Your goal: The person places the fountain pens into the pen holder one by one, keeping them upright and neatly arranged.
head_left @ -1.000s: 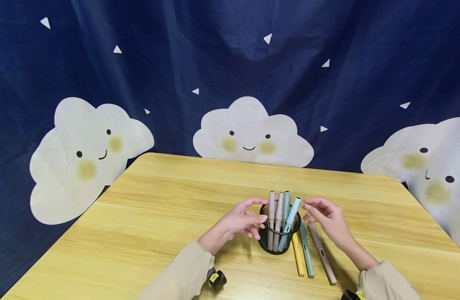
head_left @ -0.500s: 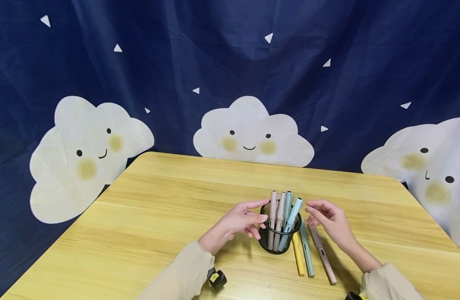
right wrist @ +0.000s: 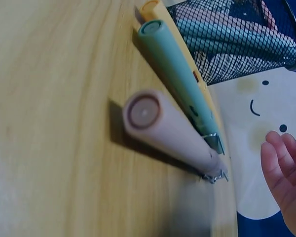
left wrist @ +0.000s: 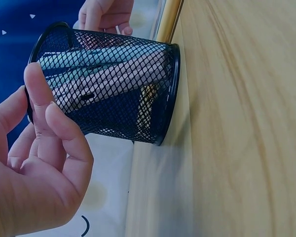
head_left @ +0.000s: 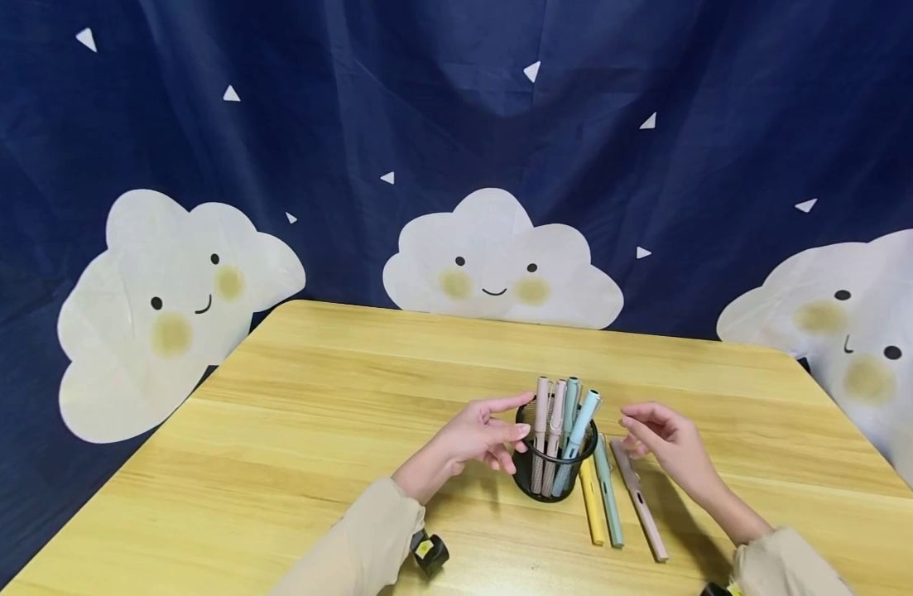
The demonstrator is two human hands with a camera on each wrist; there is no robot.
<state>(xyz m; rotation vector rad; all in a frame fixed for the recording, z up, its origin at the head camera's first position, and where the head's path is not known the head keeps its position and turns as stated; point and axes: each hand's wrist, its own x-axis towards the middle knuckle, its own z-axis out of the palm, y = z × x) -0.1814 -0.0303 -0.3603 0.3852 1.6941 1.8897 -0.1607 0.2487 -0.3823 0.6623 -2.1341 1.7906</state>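
Note:
A black mesh pen holder (head_left: 526, 468) stands upright on the table, with several capped pens leaning inside it. Among these are a light blue pen (head_left: 584, 418) and a pink pen (head_left: 540, 414). My left hand (head_left: 473, 436) grips the holder's rim at its left side, thumb in front and index finger reaching behind. Right of the holder, my right hand (head_left: 674, 447) hovers with loosely bent fingers, holding nothing. Below and near it lie a yellow pen (head_left: 593, 507), a green pen (right wrist: 175, 74) and a mauve pen (right wrist: 172, 131), side by side on the wood.
The wooden table (head_left: 337, 389) stretches to the left and back. Behind it hangs a dark blue curtain (head_left: 441, 108) printed with white clouds. A black wrist camera (head_left: 430, 555) sits below the left sleeve.
My right hand has drawn away from the holder, to the right and slightly nearer. My left hand stays at the rim, and the pens have not moved.

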